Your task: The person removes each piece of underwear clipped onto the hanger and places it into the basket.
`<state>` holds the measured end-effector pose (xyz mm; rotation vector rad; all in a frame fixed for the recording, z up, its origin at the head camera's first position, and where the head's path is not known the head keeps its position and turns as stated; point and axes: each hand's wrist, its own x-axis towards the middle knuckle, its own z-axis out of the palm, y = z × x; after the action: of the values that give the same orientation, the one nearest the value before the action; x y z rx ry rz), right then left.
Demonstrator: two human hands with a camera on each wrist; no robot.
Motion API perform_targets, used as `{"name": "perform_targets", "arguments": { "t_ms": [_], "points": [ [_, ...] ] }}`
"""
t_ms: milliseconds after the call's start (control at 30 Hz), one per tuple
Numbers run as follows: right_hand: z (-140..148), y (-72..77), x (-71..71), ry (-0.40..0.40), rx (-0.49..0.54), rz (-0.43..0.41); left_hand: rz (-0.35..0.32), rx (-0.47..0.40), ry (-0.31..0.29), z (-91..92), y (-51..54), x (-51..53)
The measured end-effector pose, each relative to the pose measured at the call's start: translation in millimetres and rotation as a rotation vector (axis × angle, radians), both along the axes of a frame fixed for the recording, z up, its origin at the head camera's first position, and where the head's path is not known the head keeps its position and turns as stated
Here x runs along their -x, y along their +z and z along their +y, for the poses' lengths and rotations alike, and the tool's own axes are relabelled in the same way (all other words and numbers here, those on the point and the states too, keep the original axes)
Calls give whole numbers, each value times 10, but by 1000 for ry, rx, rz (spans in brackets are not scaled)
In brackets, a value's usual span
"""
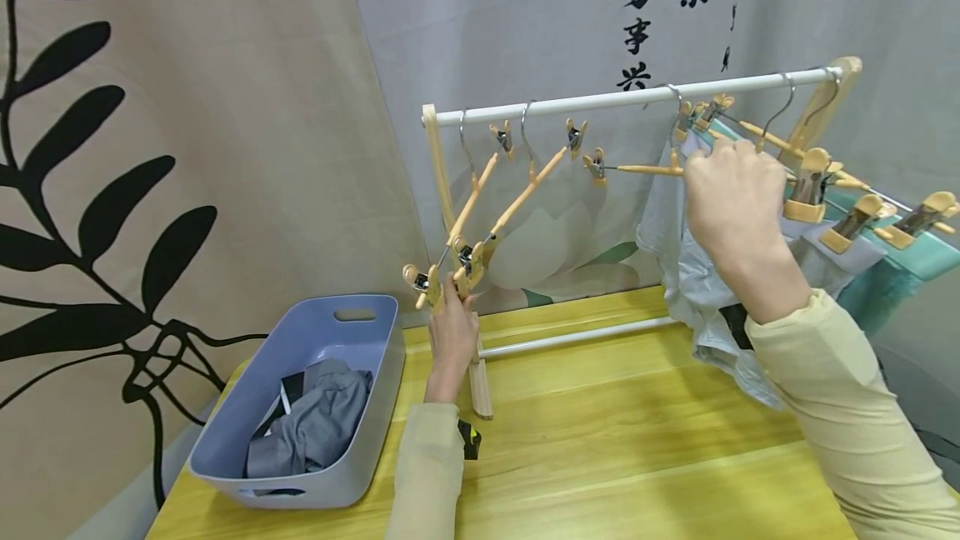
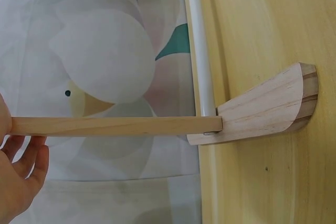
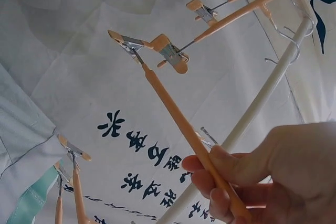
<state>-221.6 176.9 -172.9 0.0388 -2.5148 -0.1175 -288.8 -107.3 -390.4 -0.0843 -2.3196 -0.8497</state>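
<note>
Tan hanger [image 3: 173,109] w/ metal end clip [image 3: 125,42], approx. level, by wht rail [image 1: 585,102] of wooden rack [image 2: 115,126].

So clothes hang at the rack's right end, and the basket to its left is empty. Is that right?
Not quite: the basket is not empty; the head view shows grey cloth lying inside it. Clothes do hang at the right end of the rack.

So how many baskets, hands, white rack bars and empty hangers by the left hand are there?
Basket: 1
Left hand and right hand: 2
White bars, top bar and bottom bar: 2
Empty hangers by the left hand: 2
Total: 7
</note>
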Motion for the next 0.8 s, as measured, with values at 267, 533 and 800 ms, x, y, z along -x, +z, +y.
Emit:
{"name": "perform_targets", "arguments": {
  "t_ms": [267, 533, 800],
  "points": [
    [-66, -57, -12, 27, -9, 54, 10, -7, 3, 14, -6, 8],
    [-135, -81, -30, 22, 11, 57, 19, -20, 4, 17, -4, 13],
    [-222, -115, -48, 47, 7, 108, 24, -20, -5, 19, -11, 29]
  ]
}}
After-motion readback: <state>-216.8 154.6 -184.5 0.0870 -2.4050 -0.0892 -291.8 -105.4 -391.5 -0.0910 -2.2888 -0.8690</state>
